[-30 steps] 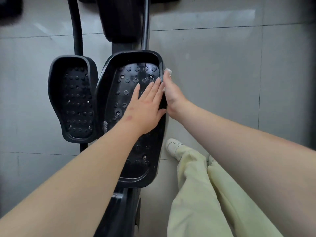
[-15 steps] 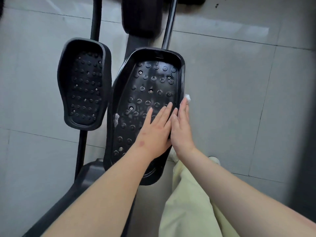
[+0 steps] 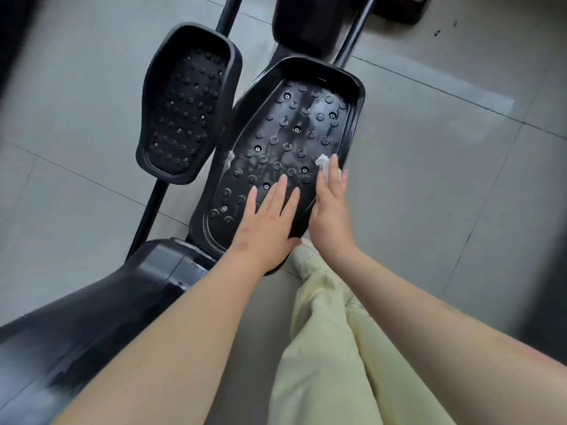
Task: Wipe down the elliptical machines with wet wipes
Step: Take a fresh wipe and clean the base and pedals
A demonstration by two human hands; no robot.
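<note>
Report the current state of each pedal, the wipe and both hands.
Near pedal: wet streaks across its tread.
Far pedal: untouched, no streaks visible.
Wet wipe: pressed against near pedal's right edge.
Left hand: flat on near pedal.
Right hand: straight fingers pressing wipe.

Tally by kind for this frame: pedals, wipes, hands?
Pedals: 2, the near pedal and the far pedal
Wet wipe: 1
Hands: 2, the left hand and the right hand
Total: 5
</note>
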